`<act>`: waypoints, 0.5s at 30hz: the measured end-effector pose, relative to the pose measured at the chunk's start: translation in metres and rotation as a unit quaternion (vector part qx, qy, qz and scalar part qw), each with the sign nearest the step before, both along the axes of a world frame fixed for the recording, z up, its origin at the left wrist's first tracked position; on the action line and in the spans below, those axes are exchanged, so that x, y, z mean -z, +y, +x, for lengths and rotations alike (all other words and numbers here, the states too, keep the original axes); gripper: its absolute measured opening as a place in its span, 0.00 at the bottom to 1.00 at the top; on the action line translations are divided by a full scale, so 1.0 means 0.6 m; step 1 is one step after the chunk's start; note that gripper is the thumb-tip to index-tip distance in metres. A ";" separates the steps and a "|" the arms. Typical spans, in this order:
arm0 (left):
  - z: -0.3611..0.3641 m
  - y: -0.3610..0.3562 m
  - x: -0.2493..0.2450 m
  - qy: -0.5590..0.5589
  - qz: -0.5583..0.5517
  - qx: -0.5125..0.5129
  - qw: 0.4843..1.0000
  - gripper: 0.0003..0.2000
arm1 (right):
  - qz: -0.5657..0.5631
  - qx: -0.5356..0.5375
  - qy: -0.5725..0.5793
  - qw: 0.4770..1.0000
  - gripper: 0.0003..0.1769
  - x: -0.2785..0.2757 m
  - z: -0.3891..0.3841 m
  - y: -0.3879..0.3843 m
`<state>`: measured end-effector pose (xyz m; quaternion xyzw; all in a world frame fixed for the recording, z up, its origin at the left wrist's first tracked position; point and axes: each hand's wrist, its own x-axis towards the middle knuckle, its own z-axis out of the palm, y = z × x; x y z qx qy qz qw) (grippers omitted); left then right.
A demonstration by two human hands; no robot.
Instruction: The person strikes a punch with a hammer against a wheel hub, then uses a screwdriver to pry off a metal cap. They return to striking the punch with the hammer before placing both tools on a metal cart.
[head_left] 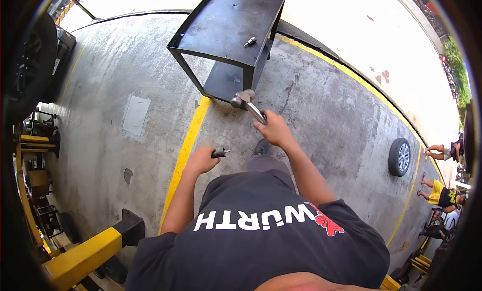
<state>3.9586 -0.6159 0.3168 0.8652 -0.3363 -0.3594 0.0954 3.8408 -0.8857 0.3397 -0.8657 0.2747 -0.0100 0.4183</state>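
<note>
My right hand (275, 129) is closed round the handle of a metal hammer (254, 110), whose head points up and left, close to the near leg of a dark metal cart. My left hand (202, 160) is wrapped round a small tool with a black handle (218, 154), and its short metal tip sticks out to the right. The two hands are apart, in front of my dark shirt. On the top shelf of the cart (216, 32) lies a small metal fitting (250, 41).
A yellow floor line (191, 133) runs from the cart toward me. A wheel (399, 157) is at the right, near two people. Yellow lift arm (83, 256) at lower left; a large tire (37, 60) at upper left.
</note>
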 end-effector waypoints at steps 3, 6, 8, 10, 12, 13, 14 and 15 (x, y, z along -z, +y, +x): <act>0.033 -0.015 -0.021 0.000 0.055 -0.051 0.997 0.16 | -0.101 -0.056 -0.028 0.993 0.22 -0.018 0.197 -0.094; 0.062 -0.060 -0.066 -0.001 0.024 -0.125 0.992 0.17 | -0.196 -0.123 0.004 0.973 0.18 -0.003 0.351 -0.174; 0.084 -0.086 -0.069 0.000 0.008 -0.156 0.988 0.18 | -0.246 -0.152 -0.006 0.957 0.16 0.032 0.423 -0.217; 0.114 -0.101 -0.054 0.002 -0.018 -0.170 0.985 0.19 | -0.264 -0.171 0.012 0.949 0.16 0.047 0.456 -0.239; 0.157 -0.128 -0.036 0.045 -0.036 -0.154 0.986 0.19 | -0.259 -0.154 0.017 0.953 0.17 0.064 0.453 -0.241; 0.170 -0.134 -0.025 0.076 -0.038 -0.138 0.987 0.19 | -0.259 -0.111 -0.033 0.959 0.18 0.072 0.430 -0.235; 0.200 -0.150 -0.021 0.117 -0.031 -0.094 0.988 0.18 | -0.263 -0.062 -0.082 0.959 0.19 0.062 0.407 -0.226; 0.233 -0.168 -0.004 0.122 -0.034 -0.051 0.991 0.18 | -0.274 -0.007 -0.133 0.952 0.19 0.044 0.392 -0.222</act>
